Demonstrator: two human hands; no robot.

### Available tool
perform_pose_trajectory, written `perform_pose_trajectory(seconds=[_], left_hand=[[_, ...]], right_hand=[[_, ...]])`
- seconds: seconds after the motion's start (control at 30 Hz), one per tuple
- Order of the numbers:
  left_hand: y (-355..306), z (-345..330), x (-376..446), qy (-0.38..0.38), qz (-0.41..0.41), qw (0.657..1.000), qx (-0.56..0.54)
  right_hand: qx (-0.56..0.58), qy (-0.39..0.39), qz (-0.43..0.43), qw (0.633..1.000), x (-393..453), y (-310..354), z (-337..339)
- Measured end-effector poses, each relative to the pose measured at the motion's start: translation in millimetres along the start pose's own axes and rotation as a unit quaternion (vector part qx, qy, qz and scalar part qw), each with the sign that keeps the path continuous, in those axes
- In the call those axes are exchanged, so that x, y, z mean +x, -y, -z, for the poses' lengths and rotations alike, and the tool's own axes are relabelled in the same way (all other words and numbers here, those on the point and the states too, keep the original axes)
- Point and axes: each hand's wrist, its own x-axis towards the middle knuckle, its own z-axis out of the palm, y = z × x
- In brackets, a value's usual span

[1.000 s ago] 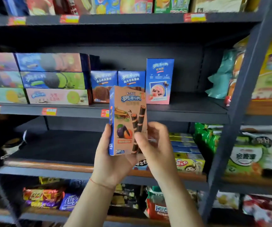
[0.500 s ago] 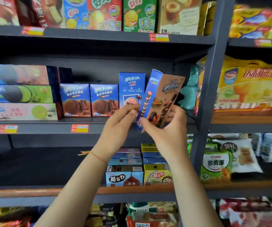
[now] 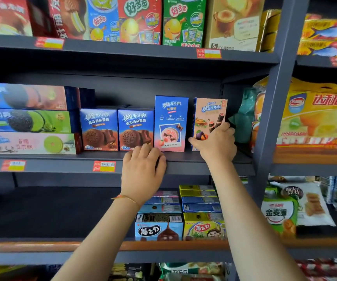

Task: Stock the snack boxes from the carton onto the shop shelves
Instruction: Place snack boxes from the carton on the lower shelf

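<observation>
Head view, close, facing shelf (image 3: pixel 183 163) straight-on.

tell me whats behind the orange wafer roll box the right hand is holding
Only the dark shelf back panel shows above the orange box. Anything directly behind it is covered by the box and the right hand.

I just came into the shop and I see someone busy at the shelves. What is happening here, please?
A person is stocking snack boxes. The right hand grips the lower part of a tall orange cardboard wafer-roll box, which stands upright on the dark metal middle shelf, just right of a tall blue-and-pink cardboard box, with a small gap between them. The left hand rests on the shelf's front edge and holds nothing.
</observation>
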Motion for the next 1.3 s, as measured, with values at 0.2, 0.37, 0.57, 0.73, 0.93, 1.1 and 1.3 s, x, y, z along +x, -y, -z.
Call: perform_pose_trajectory(seconds=[0.2, 0.37, 0.57, 0.73, 0.93, 1.1, 1.3], left_hand=[[-1, -1, 0, 0.006, -0.006, 1.0, 0.014], [0, 0, -2, 0.005, -0.005, 1.0, 0.009], [4, 25, -6, 0.019, 0.001, 0.978, -0.207], [41, 68, -92, -0.069, 0.107, 0.973, -0.195], [152, 70, -227, 0.21, 0.254, 0.944, 0.015], [269, 132, -335, 0.26, 0.435, 0.86, 0.058], [410, 204, -468, 0.249, 0.571, 0.775, 0.109]], right_hand=[[-0.004, 0.034, -0.007, 0.999, 7, 5, -8], [-0.009, 0.025, -0.005, 1.0, -4, 0, 3], [0.23, -0.056, 0.16, 0.958, -71, 7, 27], [0.41, 0.199, 0.201, 0.867, -157, 18, 12], [0.375, 0.55, 0.111, 0.738, -255, 75, -95], [0.326, 0.644, 0.09, 0.686, -378, 160, -199], [0.242, 0.731, 0.091, 0.632, -556, 263, -315]])
